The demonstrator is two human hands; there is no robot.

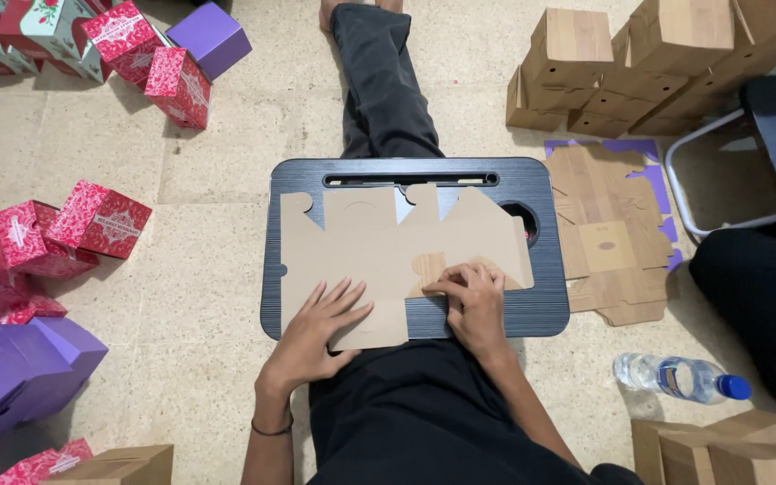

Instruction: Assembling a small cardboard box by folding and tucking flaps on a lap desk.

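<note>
At frame centre the flat card blank lies long-axis left to right on the worktop (a dark lap tray), left hand spread flat on its lower edge, right hand nearer the flap, pinching it.

Left hand covers the near left part of the flat brown die-cut cardboard sheet; right hand hides a folded flap. Far left of the left hand, purple folded boxes are cut by the frame edge. Right of the right hand, a dark-clothed seated person is only partly in view.
</note>
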